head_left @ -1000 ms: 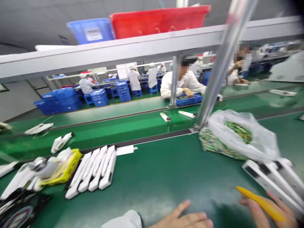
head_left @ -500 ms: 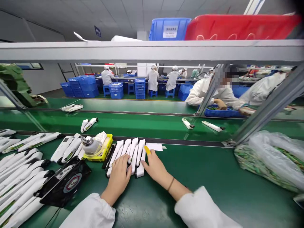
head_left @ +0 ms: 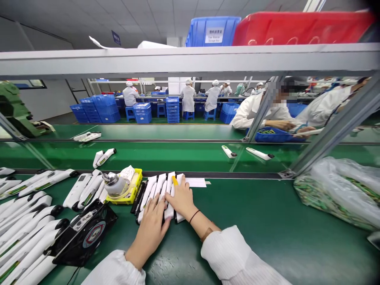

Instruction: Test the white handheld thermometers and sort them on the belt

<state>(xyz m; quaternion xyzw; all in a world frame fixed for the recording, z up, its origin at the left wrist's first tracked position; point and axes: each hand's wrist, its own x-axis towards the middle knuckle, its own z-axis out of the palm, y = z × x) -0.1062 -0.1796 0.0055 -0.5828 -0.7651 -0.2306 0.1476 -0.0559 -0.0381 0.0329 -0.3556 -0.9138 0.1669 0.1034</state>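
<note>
A row of white handheld devices (head_left: 160,185) with dark ends lies side by side on the green bench (head_left: 249,221). My left hand (head_left: 152,221) rests on their near part, fingers spread and pointing away. On the right part of the row lies my right hand (head_left: 181,198), fingers apart, with a yellow cover on one finger. It hides part of the devices under it. Neither hand is closed round a device. Beside the row's left edge are dark strips (head_left: 139,196), and a white paper (head_left: 196,182) lies behind my right hand.
Left of the row are a yellow tray (head_left: 137,186) with a metal-topped bottle (head_left: 115,185), a black fan (head_left: 86,233) and several more white devices (head_left: 26,237). A plastic bag (head_left: 335,194) lies right. Behind, a green belt (head_left: 166,156) carries devices; a person (head_left: 261,111) works beyond.
My right hand has moved left from the row's right edge onto the devices. My left hand stays on them. The devices on the belt have shifted slightly left in view.
</note>
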